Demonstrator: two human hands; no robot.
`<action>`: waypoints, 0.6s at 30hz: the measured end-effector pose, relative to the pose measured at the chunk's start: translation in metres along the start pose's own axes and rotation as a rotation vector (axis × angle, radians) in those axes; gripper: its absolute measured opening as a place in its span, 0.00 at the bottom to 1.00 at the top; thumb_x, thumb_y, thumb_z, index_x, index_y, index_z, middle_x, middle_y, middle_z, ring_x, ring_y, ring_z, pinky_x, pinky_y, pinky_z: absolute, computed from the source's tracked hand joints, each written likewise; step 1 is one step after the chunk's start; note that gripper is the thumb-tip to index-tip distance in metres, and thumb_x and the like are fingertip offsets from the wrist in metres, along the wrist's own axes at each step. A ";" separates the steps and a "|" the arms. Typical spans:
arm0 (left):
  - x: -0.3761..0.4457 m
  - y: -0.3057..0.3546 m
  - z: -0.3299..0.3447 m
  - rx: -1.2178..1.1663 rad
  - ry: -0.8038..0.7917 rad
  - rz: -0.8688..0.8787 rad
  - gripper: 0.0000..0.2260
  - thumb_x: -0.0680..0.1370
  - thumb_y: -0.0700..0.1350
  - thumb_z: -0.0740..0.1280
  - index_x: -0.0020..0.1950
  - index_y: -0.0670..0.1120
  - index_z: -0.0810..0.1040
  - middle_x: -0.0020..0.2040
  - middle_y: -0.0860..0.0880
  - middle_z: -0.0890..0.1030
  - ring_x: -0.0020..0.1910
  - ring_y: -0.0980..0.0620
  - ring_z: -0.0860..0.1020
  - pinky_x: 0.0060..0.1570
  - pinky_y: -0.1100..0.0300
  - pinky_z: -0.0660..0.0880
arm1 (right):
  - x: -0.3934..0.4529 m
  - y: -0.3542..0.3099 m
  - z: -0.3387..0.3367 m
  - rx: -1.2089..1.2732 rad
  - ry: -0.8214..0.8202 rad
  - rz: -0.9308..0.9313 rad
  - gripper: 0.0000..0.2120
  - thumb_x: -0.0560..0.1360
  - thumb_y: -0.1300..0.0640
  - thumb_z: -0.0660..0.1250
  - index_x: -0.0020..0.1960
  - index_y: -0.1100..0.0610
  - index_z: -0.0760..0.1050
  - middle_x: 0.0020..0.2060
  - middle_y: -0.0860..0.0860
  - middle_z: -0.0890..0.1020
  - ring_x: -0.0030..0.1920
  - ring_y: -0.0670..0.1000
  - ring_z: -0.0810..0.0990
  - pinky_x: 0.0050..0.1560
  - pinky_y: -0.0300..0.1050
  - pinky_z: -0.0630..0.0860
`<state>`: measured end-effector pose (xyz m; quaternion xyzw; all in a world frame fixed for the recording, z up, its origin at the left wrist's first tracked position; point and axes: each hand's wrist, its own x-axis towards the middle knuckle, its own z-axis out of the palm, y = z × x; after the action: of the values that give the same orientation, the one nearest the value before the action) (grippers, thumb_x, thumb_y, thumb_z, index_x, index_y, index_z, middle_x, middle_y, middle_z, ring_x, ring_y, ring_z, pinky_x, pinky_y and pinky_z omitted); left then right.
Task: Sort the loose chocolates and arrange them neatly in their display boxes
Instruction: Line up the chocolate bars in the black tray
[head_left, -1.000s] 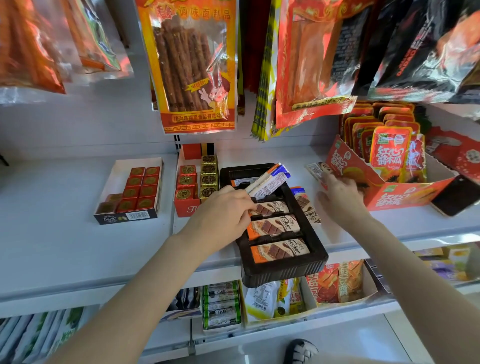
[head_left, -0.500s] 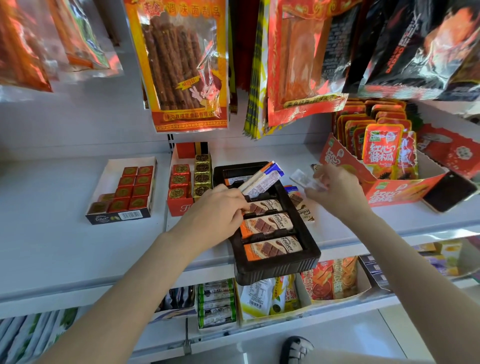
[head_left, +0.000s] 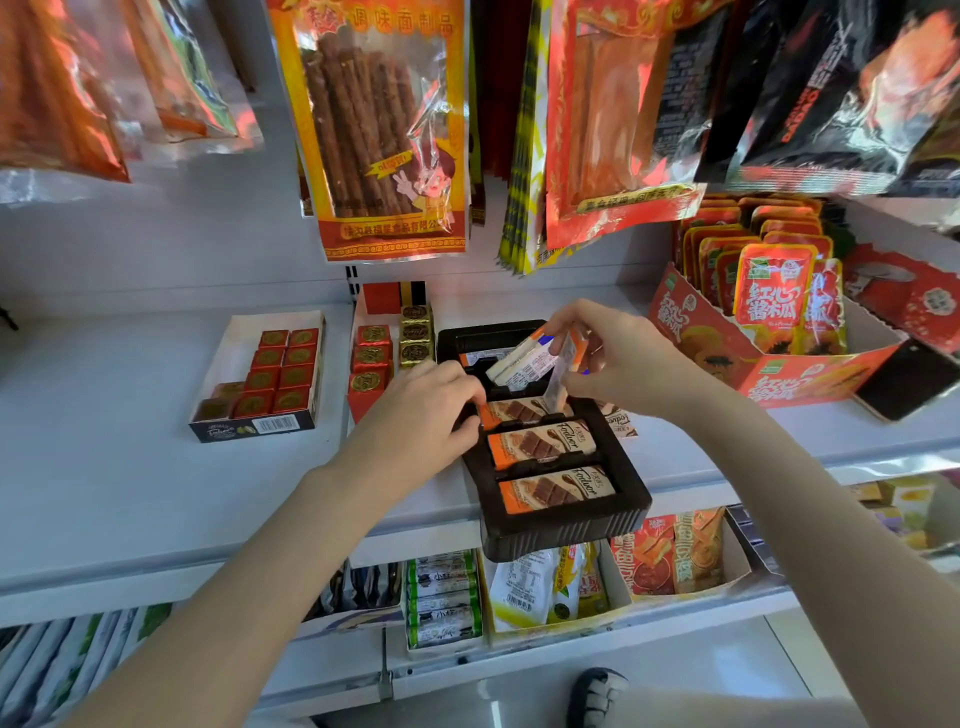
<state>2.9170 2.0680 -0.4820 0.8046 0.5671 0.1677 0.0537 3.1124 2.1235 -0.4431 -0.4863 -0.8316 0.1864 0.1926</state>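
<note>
A dark brown display tray (head_left: 566, 530) sits on the white shelf and juts over its front edge. Orange-and-white chocolate bars (head_left: 543, 446) lie flat in its slots. Further bars (head_left: 519, 361) lean upright at the tray's back. My left hand (head_left: 415, 410) grips the tray's left rim. My right hand (head_left: 618, 358) hovers over the back of the tray and pinches a small chocolate bar (head_left: 558, 382) held on edge. One loose bar (head_left: 618, 418) lies on the shelf just right of the tray.
A white box of red square chocolates (head_left: 270, 379) stands to the left, a red box of red and gold squares (head_left: 384, 348) beside the tray. An orange snack carton (head_left: 779, 358) and a black phone (head_left: 909, 382) lie to the right. Snack bags hang overhead.
My right hand picked a small bar off the shelf at the right of the tray and carried it left over the tray's back. My left hand stayed on the rim.
</note>
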 end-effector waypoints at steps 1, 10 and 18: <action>0.000 0.000 -0.001 0.007 -0.005 -0.006 0.12 0.77 0.45 0.61 0.59 0.46 0.75 0.56 0.50 0.76 0.57 0.51 0.71 0.59 0.59 0.62 | 0.000 -0.004 0.001 -0.083 -0.029 -0.061 0.18 0.69 0.66 0.66 0.57 0.56 0.70 0.37 0.39 0.72 0.34 0.42 0.72 0.33 0.30 0.67; 0.000 -0.007 0.000 0.129 0.009 -0.129 0.20 0.76 0.57 0.59 0.65 0.51 0.70 0.65 0.55 0.71 0.67 0.52 0.63 0.65 0.54 0.52 | 0.006 -0.012 0.026 -0.224 -0.134 -0.070 0.13 0.74 0.64 0.61 0.57 0.59 0.76 0.51 0.57 0.81 0.52 0.55 0.79 0.54 0.48 0.75; 0.000 -0.007 0.000 0.120 -0.018 -0.103 0.19 0.77 0.57 0.57 0.67 0.52 0.68 0.65 0.54 0.70 0.67 0.52 0.61 0.67 0.54 0.52 | 0.025 0.025 0.031 0.131 0.104 0.225 0.22 0.73 0.57 0.68 0.66 0.54 0.68 0.61 0.55 0.75 0.58 0.55 0.75 0.52 0.43 0.69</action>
<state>2.9103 2.0704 -0.4840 0.7777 0.6162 0.1234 0.0190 3.1038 2.1535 -0.4788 -0.5721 -0.7467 0.2351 0.2447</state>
